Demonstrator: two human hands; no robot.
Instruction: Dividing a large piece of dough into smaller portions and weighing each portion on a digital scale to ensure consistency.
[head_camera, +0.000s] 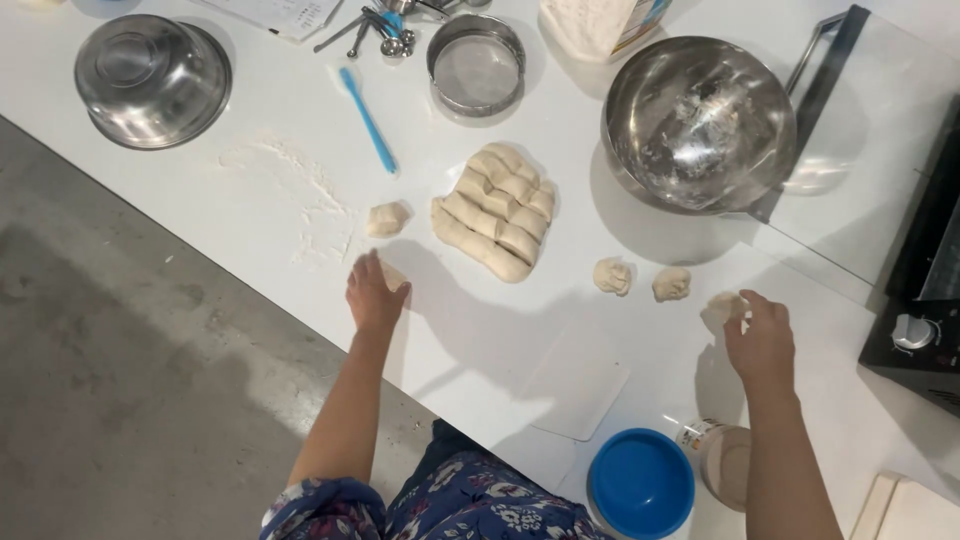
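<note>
The left hand (375, 296) lies palm-down on the white bench (250, 215), fingers together and flattened over a small dough piece (392, 274), of which only an edge shows past the fingertips. The right hand (762, 340) is curled, fingertips closed around a second dough piece (722, 308) that sits on the bench at the right.

Between the 2 hands:
- 1 cut dough slab (497, 210), scored into rows of rectangular segments, lies at the centre of the bench.
- 1 loose dough lump (387, 218) lies just left of the slab, near the left hand.
- 2 rough dough lumps (613, 275) (671, 283) lie side by side, right of the slab and apart from the right hand.

Surrounding items:
- A large steel mixing bowl (700, 122) with flour residue stands behind the right-side lumps.
- A round sieve (476, 63) and a blue spatula (367, 118) lie behind the slab.
- An upturned steel bowl (151, 79) rests at far left.
- A flour patch (300, 195) marks the bench left of the loose lump.
- A blue lid (641, 482) lies at the near edge, beside an open jar (725, 460).
</note>
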